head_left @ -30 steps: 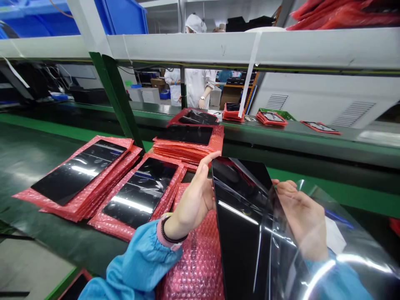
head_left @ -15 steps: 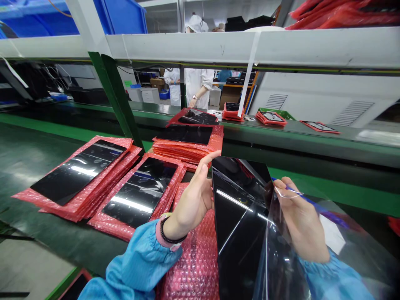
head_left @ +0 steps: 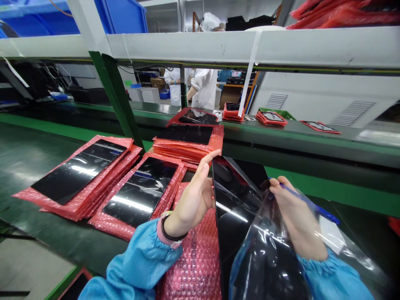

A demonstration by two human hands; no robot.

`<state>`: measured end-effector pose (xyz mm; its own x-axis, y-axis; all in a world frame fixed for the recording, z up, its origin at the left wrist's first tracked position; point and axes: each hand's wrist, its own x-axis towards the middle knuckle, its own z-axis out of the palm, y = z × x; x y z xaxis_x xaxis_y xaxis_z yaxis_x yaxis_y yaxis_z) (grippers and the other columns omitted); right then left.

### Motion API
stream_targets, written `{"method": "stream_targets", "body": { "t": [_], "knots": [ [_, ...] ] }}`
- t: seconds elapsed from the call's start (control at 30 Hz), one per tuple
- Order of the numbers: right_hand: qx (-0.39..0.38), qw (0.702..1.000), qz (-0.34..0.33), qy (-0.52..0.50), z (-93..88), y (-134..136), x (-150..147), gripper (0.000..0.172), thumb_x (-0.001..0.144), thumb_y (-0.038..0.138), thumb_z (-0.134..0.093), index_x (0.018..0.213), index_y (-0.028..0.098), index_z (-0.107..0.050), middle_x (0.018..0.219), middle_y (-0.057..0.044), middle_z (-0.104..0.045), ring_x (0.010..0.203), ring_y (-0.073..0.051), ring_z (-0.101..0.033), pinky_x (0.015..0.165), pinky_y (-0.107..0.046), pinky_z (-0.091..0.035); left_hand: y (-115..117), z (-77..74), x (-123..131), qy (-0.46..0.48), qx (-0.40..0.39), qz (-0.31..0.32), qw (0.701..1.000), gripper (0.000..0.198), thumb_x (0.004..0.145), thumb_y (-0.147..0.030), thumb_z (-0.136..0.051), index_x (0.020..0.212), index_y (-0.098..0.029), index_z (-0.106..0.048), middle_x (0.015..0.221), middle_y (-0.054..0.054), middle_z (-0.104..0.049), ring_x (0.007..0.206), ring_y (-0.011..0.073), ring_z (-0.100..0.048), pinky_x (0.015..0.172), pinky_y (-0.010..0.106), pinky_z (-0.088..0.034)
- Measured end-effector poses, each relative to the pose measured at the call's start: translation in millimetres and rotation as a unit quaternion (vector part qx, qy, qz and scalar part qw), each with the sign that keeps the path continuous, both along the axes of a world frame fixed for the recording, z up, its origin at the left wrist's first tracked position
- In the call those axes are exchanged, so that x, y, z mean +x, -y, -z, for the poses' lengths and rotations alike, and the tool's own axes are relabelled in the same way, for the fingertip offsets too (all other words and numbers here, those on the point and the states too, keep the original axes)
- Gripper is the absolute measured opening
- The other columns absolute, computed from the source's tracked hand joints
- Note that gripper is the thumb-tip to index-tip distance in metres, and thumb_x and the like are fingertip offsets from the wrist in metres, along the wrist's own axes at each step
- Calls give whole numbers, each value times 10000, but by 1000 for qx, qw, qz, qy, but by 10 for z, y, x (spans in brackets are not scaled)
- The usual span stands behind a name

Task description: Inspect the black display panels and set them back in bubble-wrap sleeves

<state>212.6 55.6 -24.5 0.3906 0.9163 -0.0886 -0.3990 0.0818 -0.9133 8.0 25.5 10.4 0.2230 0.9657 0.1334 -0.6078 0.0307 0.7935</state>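
A glossy black glass panel stands tilted in front of me. My left hand grips its left edge, thumb behind and fingers along the rim. My right hand pinches a clear protective film with a blue tab, and the film hangs crumpled and peeled away over the panel's lower right. Under the panel lies a pink bubble-wrap sheet.
Stacks of pink bubble bags topped with black panels lie on the green bench to the left and ahead. More stacks sit on the far conveyor. A green post rises behind them. People in white coats stand beyond.
My right hand has pulled the clear film further down and toward me, so it now bunches over the panel's lower part. The left hand has stayed put. A person behind has shifted.
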Motion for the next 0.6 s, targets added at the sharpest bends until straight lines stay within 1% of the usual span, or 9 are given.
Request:
{"method": "stream_targets", "body": {
  "t": [0.1,0.2,0.3,0.4,0.43,0.5,0.57,0.6],
  "knots": [
    [-35,999,3,-31,-18,2,-27,449,464,116,-794,852,251,-612,780,64,-702,771,-72,-673,648,-68,-540,-12,11,-3,-19,-7,-1,1000,470,965,-471,-379,1418,-349,-400,1044,33,-664,693,163,-598,598,283,-489],
    [-43,998,-7,-41,-44,19,-49,448,487,113,-785,863,266,-596,896,60,-736,967,-101,-667,680,-88,-538,-29,28,-1,-39,0,-18,999,484,955,-488,-400,1417,-344,-414,1120,36,-656,836,205,-633,705,332,-524],
    [-11,999,-43,-29,-57,35,-55,447,490,104,-774,835,275,-548,1071,52,-738,1186,-139,-584,723,-131,-537,-51,47,10,-35,12,-34,999,488,950,-471,-433,1414,-322,-438,1206,37,-641,1013,239,-624,824,362,-520],
    [41,997,-62,-3,-20,43,-73,433,531,116,-762,870,276,-545,1227,39,-689,1282,-153,-515,810,-182,-524,-69,98,3,-41,10,-39,998,523,932,-433,-499,1437,-334,-407,1331,15,-587,1190,240,-558,964,365,-463],
    [53,997,-62,1,9,46,-92,423,548,121,-756,882,274,-547,1255,34,-675,1288,-149,-513,859,-194,-508,-71,129,-8,-57,9,-44,997,569,908,-396,-555,1448,-346,-384,1404,3,-534,1256,236,-512,1017,359,-425],
    [64,996,-60,0,93,58,-151,399,576,134,-745,891,270,-541,1274,20,-666,1285,-148,-523,980,-231,-448,-67,220,-46,-107,15,-65,992,728,827,-281,-669,1469,-363,-335,1556,-22,-343,1378,232,-380,1108,343,-326],
    [69,995,-66,11,205,81,-221,364,617,179,-741,899,263,-527,1272,-7,-670,1289,-166,-526,1082,-304,-371,-51,342,-107,-156,14,-87,984,865,754,-184,-716,1485,-367,-291,1622,-43,-139,1462,228,-213,1162,334,-226],
    [69,995,-73,23,266,95,-247,342,646,215,-738,910,260,-525,1275,-21,-669,1294,-181,-524,1107,-346,-347,-39,413,-144,-172,6,-100,980,881,745,-173,-715,1489,-363,-282,1627,-48,-92,1480,223,-147,1175,333,-190]
  ]
}}
